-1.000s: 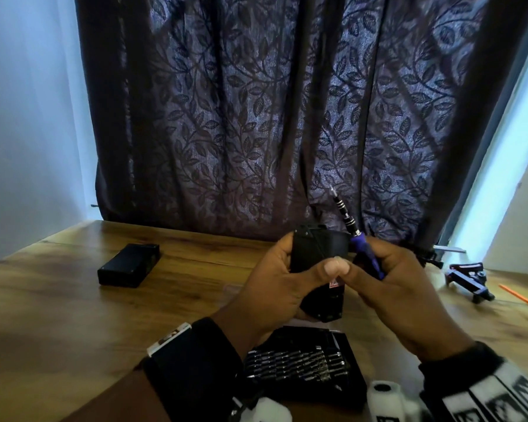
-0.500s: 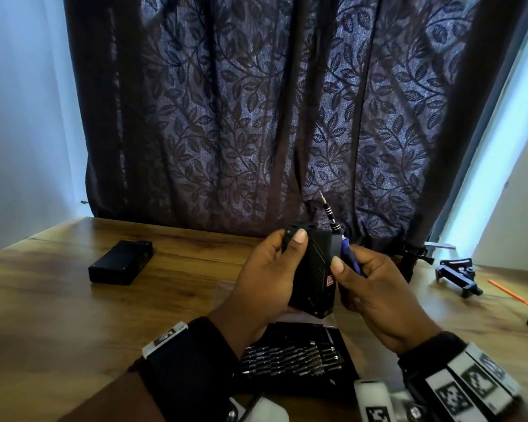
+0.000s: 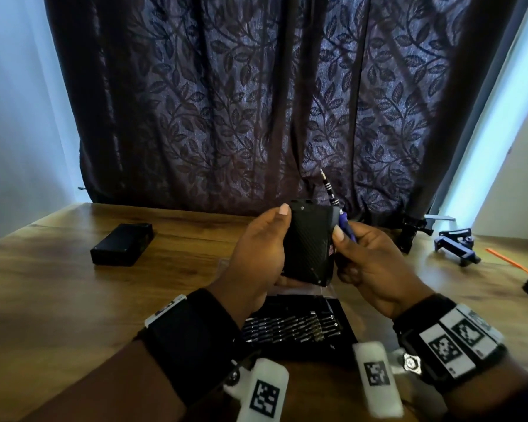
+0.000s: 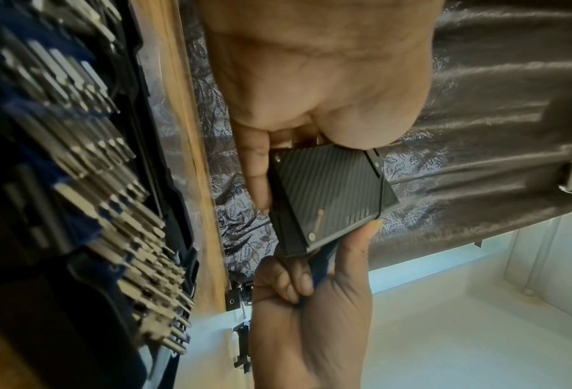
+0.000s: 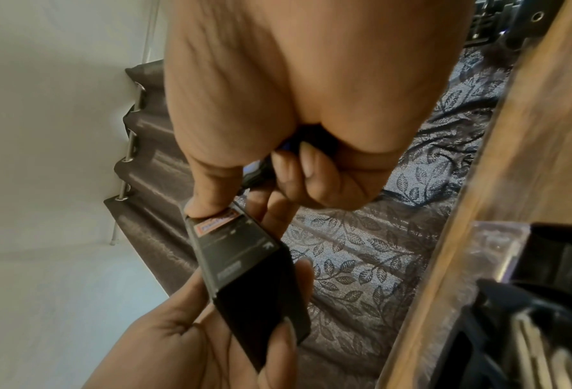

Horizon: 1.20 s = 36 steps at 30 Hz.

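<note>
Since a second ago the box (image 3: pixel 308 248) has turned from edge-on to show its ribbed face to the head camera, and the left thumb has gone from across its front up to its top left corner. The left hand (image 3: pixel 256 260) grips the box, thumb along one long edge and fingers curled behind it. The right hand (image 3: pixel 375 263) has its fingers wrapped tight round the blue handle of a driver (image 3: pixel 346 228), whose tip points up toward the curtain (image 3: pixel 226 117), while its thumb presses the box's right edge by a red label. The box hangs upright above the table (image 3: pixel 73 300), over the bit case (image 3: pixel 302 328) at the middle of the near edge. A black block (image 3: pixel 122 243) lies toward the far left corner. A blue clamp (image 3: pixel 454 245) and an orange strip (image 3: pixel 509 260) lie near the right edge.
</note>
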Available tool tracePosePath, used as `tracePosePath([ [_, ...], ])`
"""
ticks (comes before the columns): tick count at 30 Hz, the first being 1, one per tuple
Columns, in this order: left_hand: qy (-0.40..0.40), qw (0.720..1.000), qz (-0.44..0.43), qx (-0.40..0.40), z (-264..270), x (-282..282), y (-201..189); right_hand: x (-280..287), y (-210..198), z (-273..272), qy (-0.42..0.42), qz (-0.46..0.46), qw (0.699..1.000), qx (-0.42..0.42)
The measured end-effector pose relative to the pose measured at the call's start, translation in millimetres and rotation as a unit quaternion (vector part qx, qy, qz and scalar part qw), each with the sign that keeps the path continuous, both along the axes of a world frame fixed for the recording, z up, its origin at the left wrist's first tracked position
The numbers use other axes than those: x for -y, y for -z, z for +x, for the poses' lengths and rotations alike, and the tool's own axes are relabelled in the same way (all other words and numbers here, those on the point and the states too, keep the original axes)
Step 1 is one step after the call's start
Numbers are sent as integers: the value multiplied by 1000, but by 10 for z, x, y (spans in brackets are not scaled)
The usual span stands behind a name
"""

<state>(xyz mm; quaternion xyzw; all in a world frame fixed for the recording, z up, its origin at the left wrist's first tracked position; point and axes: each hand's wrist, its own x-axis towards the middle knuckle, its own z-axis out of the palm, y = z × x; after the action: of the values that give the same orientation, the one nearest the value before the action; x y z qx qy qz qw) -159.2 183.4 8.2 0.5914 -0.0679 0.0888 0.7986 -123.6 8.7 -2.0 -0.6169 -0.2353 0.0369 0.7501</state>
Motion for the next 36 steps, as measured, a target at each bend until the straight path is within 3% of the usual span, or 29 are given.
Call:
tracePosePath([
  [3,40,998,52,-9,1,-10,18,11,10,34,18,2,1000,-19],
  [8,125,981,125,81,63,3,166,51,18,75,24,22,998,-50],
  [11,128,973,163,99,109,-3,211,48,16,74,33,14,998,-46],
  [36,110,977,152,98,179,-45,262,87,150,199,22,14,999,-38],
])
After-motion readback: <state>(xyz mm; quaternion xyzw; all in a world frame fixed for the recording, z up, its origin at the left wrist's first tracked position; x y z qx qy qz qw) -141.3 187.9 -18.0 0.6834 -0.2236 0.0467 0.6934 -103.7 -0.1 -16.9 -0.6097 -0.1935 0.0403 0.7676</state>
